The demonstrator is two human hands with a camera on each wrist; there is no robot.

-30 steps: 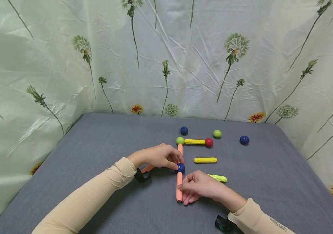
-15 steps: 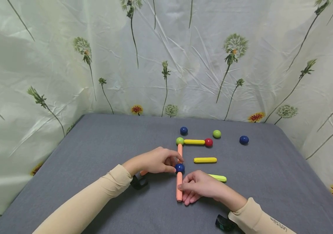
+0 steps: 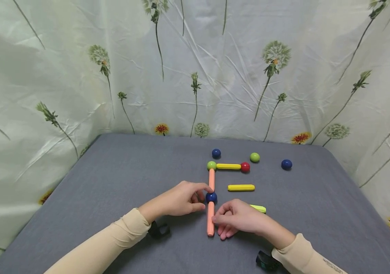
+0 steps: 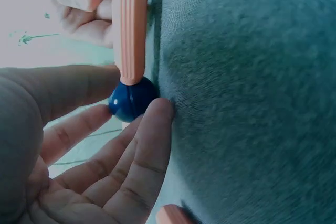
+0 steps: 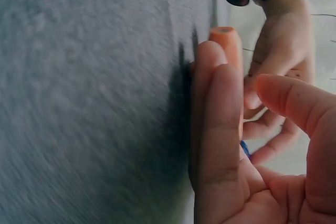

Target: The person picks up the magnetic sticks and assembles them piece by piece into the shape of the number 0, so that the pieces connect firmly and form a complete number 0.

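An upright line of parts lies on the grey cloth: a green ball (image 3: 212,165), a salmon stick (image 3: 212,179), a navy blue ball (image 3: 211,197) and a second salmon stick (image 3: 210,224) nearest me. From the green ball a yellow stick (image 3: 228,166) runs right to a red ball (image 3: 245,167). My left hand (image 3: 182,198) is around the blue ball's left side, index fingertip at its top, thumb apart in the head view. Beside the lower salmon stick is my right hand (image 3: 237,217); its fingers lie along the stick and the thumb stands off it in the right wrist view.
A loose yellow stick (image 3: 241,187) and a partly hidden lime stick (image 3: 258,208) lie to the right. Two blue balls, one behind (image 3: 216,153) and one far right (image 3: 286,164), flank a green ball (image 3: 254,157). Another salmon stick (image 4: 173,214) shows near the left wrist.
My left hand has shifted left and toward me, its thumb coming away from the blue ball. The right thumb has eased off the lower salmon stick, the hand drawing slightly right.
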